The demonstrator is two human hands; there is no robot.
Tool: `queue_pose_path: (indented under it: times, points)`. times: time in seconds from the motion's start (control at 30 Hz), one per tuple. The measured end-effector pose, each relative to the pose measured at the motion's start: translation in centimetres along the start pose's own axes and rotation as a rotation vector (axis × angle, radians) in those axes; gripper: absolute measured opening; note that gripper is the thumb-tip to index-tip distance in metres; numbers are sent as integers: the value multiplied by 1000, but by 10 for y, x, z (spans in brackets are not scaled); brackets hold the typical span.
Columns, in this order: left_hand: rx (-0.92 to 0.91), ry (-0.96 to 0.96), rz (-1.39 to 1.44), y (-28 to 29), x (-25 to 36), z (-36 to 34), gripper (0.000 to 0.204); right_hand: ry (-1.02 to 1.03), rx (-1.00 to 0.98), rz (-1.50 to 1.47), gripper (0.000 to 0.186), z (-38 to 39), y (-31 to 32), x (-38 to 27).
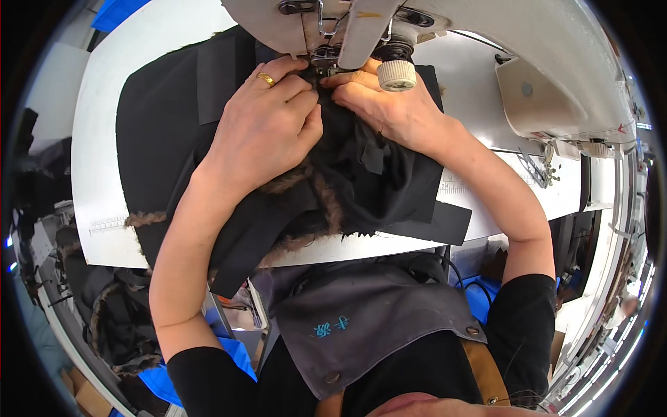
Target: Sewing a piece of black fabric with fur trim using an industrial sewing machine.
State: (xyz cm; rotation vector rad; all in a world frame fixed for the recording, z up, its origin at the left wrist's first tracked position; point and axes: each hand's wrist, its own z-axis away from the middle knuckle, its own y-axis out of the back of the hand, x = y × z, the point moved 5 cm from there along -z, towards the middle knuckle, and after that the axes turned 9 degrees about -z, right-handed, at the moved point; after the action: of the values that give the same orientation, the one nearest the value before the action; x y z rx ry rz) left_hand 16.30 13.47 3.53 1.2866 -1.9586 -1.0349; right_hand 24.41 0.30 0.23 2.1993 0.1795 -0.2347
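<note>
A black garment piece (160, 139) with brown fur along its edges lies bunched under the head of a sewing machine (556, 42). My left hand (267, 128), with a gold ring on one finger, is closed on the black cloth just left of the presser foot (325, 68). On the other side, my right hand (399, 108) pinches the same cloth close to the foot, with its fingers pressed together. Its fingertips are partly hidden by the machine's white knob (397, 75). The needle point and the seam under it are too dark to make out.
The white machine table (97, 187) has ruler marks near its front edge. Small metal tools (545, 167) rest at the right beneath the machine arm. More fur-edged black pieces (114, 320) hang or lie below at the left, beside a blue bin (163, 382).
</note>
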Motion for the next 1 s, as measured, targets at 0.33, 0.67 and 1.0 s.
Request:
queue_pose_path:
  times: [0.33,0.67,1.0]
  points:
    - [42,175,-97,56,-50,2,23,-79,-24,86,7,4,8,0]
    - [-357,746,180,17,-209,39,69,-72,10,103,8,0,12,-1]
    - [-342,631,122,0,-219,16,52,-81,3,66,7,0,12,-1]
